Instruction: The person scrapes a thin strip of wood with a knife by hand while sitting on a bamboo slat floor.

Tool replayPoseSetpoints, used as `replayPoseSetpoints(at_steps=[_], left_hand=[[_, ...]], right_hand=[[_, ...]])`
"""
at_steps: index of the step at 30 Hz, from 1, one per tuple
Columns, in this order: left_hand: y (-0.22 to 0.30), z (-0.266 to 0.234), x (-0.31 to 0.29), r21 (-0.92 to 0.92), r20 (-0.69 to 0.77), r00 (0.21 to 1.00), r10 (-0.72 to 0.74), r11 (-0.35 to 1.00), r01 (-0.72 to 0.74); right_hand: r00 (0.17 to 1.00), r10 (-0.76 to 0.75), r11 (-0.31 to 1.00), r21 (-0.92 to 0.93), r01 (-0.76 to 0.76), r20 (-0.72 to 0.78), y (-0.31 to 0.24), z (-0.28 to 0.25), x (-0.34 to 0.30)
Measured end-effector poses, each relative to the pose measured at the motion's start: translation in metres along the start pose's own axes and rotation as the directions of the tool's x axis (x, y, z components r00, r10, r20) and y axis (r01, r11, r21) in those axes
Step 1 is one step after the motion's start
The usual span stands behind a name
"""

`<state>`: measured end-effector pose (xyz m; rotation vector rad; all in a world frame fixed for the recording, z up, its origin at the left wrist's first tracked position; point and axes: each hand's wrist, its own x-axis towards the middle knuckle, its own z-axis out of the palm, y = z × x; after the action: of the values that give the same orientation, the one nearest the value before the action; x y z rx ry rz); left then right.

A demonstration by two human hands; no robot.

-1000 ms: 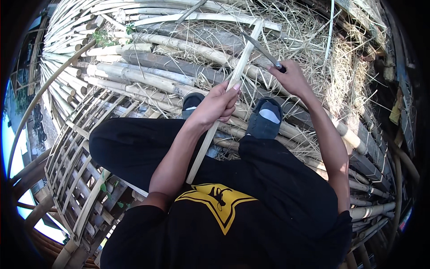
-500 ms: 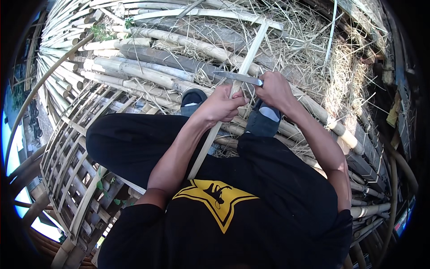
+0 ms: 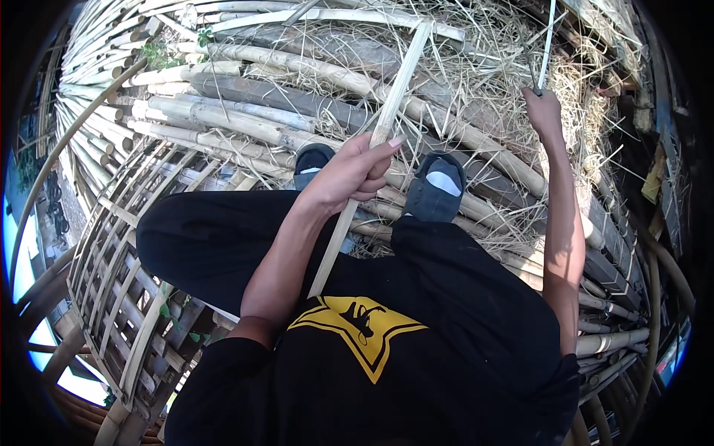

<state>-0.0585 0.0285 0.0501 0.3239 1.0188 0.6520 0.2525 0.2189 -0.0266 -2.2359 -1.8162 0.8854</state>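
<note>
My left hand (image 3: pixel 353 175) is closed around a long, pale bamboo strip (image 3: pixel 401 82), its thumb lying along the strip. The strip slants from my lap, near the yellow shirt print, up to the shavings beyond my feet. Out at the right, my right hand (image 3: pixel 547 115) is closed in a fist, apart from the strip. A knife (image 3: pixel 532 68) sticks out of that fist, its thin blade seen nearly edge-on. Just past the fist, a narrow white strip (image 3: pixel 549 44) stands out; whether it touches the hand I cannot tell.
Bamboo poles (image 3: pixel 320 70) lie across the ground beyond my sandalled feet (image 3: pixel 435 189). Loose shavings (image 3: pixel 491 97) cover the ground at the right. A woven bamboo lattice (image 3: pixel 123 297) stands at the left, and a curved pole (image 3: pixel 71 134) arches above it.
My right hand has swung away from the bamboo strip, outward to the far right, taking the knife along. My left hand keeps its hold, with the strip shifted slightly left.
</note>
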Motion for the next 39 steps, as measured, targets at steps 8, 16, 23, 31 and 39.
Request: replayPoseSetpoints(at_steps=[8, 16, 23, 31, 39], left_hand=[[-0.013, 0.006, 0.013, 0.261, -0.147, 0.974, 0.175, 0.956, -0.133], [-0.022, 0.007, 0.013, 0.696, -0.284, 0.896, 0.341, 0.716, -0.052], [-0.035, 0.004, 0.006, 0.571, -0.126, 0.916, 0.381, 0.783, -0.247], [-0.031, -0.002, 0.017, 0.705, -0.221, 0.879, 0.422, 0.692, -0.155], [-0.034, 0.008, 0.012, 0.846, -0.201, 0.817, 0.540, 0.517, -0.134]], right_hand=[[0.819, -0.410, 0.899, 0.025, 0.438, 0.402, -0.095, 0.059, -0.116], [0.804, -0.382, 0.882, -0.080, 0.465, 0.456, -0.102, 0.072, -0.116], [0.999, 0.037, 0.983, -0.180, -0.035, 0.009, 0.019, -0.003, 0.016], [0.868, -0.273, 0.946, -0.050, 0.321, 0.416, -0.069, 0.038, -0.095], [0.757, -0.419, 0.870, -0.018, 0.493, 0.501, -0.088, 0.086, -0.114]])
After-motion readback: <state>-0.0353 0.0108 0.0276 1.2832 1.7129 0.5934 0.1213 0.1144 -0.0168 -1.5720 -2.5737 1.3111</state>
